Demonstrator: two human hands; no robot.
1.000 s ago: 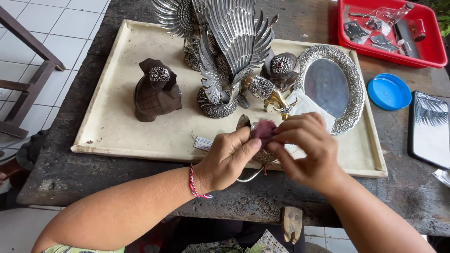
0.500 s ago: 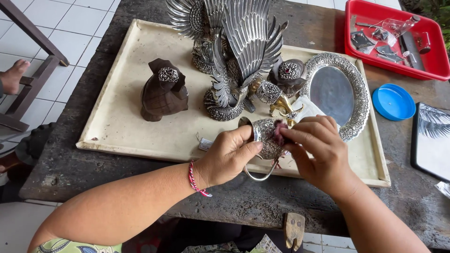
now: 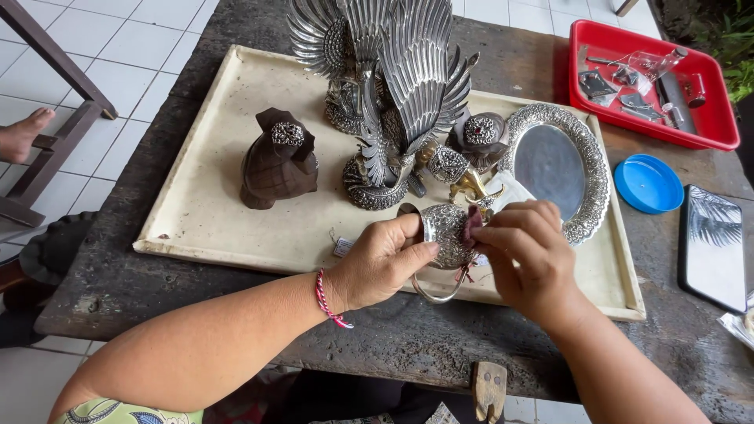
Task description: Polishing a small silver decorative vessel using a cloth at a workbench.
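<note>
Two hands: both meet over the near edge of the cream tray, above the dark tabletop (image 3: pixel 157 283)
Left hand (image 3: pixel 382 263): fingers curled, grip closed around the embossed silver bangle (image 3: pixel 444 235); a red cord bracelet (image 3: pixel 327 298) sits on the wrist
Right hand (image 3: pixel 526 255): grip pinching a small maroon cloth (image 3: pixel 473 222) against the bangle's face
Silver bangle: held between both hands, just above the tray's front rim; a thin loop of it hangs below the fingers
Cream tray (image 3: pixel 212 220): holds a brown carved stand (image 3: pixel 276 161) topped with a silver ring; a large silver winged bird figure (image 3: pixel 393 94); a dark round box (image 3: pixel 481 137) with a red stone on its lid; a silver ornament on a gold-coloured piece (image 3: pixel 455 173) just behind the hands; an oval silver dish (image 3: pixel 554 169) with an ornate rim, tilted toward the right side; a small tag (image 3: pixel 343 246) near the left hand
Red tray (image 3: pixel 719 129): at the far right corner, well apart from the hands; holds small clear bags with metal pieces and a dark cylinder
Blue lid (image 3: pixel 648 183): flat on the tabletop between the two trays
Framed feather picture (image 3: pixel 715 247): lies at the right edge, beside the lid
</note>
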